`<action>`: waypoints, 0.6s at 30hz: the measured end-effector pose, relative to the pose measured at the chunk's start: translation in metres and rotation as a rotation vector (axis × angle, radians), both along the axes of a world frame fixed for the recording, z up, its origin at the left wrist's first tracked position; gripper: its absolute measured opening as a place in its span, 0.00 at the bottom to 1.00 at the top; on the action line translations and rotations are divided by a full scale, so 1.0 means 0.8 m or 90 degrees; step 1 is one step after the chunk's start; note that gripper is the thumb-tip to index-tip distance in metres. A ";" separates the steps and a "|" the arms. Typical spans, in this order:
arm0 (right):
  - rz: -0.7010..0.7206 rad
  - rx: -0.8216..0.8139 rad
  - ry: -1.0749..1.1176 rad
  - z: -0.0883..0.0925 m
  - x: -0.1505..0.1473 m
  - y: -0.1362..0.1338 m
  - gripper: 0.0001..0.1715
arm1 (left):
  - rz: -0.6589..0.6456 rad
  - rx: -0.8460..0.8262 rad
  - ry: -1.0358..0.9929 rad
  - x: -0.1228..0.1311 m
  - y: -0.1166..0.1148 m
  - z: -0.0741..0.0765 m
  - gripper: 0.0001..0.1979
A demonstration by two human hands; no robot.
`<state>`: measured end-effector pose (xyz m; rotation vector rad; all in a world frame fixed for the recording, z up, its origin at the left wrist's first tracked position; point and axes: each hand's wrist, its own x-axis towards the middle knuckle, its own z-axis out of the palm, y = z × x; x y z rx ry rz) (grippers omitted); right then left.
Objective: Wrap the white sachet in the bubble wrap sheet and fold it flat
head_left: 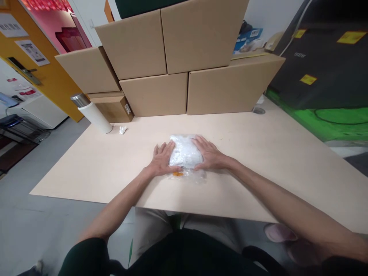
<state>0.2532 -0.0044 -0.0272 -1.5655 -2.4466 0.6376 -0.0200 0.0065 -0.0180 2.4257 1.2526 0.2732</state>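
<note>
A white packet wrapped in clear, crinkled plastic, probably bubble wrap [186, 152], lies on the table in front of me. Loose clear plastic sticks out along its near edge, with a small orange patch [177, 174] showing there. My left hand [163, 159] holds the packet's left side, fingers spread and pointing away, thumb along the near edge. From the right, my right hand [209, 154] grips the opposite side in the same way, its thumb at the near right corner. The packet sits between both palms. Its underside is hidden.
Cardboard boxes [153, 96] are stacked along the table's [258, 161] back edge. A white bottle with a metal cap [96, 118] stands at the back left, beside a crumpled white scrap [123, 130]. A small round dark object [258, 110] lies at the back right.
</note>
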 end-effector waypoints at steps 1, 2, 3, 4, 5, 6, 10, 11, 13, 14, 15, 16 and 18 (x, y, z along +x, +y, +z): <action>-0.016 -0.006 0.002 0.001 -0.001 -0.002 0.78 | 0.001 0.001 0.015 0.000 0.000 0.000 0.58; -0.037 -0.014 0.009 0.003 -0.002 -0.005 0.78 | 0.006 0.001 0.028 0.000 -0.002 0.001 0.58; -0.064 -0.021 0.023 0.004 -0.003 -0.009 0.78 | 0.014 0.001 0.036 -0.001 -0.005 0.002 0.58; -0.093 -0.025 0.048 0.005 -0.003 -0.015 0.79 | 0.025 0.001 0.034 -0.001 -0.009 0.003 0.57; -0.122 -0.024 0.086 0.006 -0.004 -0.023 0.79 | 0.036 0.004 0.021 -0.003 -0.015 0.005 0.56; -0.151 -0.016 0.136 0.005 -0.004 -0.031 0.79 | 0.048 0.011 -0.001 -0.004 -0.023 0.006 0.54; -0.286 0.017 0.431 0.000 -0.007 -0.059 0.64 | 0.050 0.074 -0.055 0.002 -0.057 0.013 0.50; -0.318 0.007 0.515 -0.001 -0.009 -0.062 0.59 | 0.037 0.083 -0.042 0.007 -0.063 0.015 0.53; -0.363 -0.038 0.676 0.001 -0.015 -0.061 0.50 | 0.001 0.080 0.003 0.020 -0.071 0.016 0.60; -0.376 -0.065 0.746 0.003 -0.018 -0.059 0.44 | -0.011 0.071 0.020 0.027 -0.073 0.015 0.59; -0.388 -0.091 0.809 0.005 -0.021 -0.055 0.38 | -0.013 0.065 0.027 0.034 -0.074 0.014 0.54; -0.402 -0.113 0.864 0.007 -0.023 -0.051 0.33 | -0.006 0.063 0.022 0.039 -0.073 0.013 0.45; -0.432 -0.150 0.944 0.008 -0.028 -0.043 0.25 | 0.028 0.064 -0.023 0.047 -0.072 0.010 0.29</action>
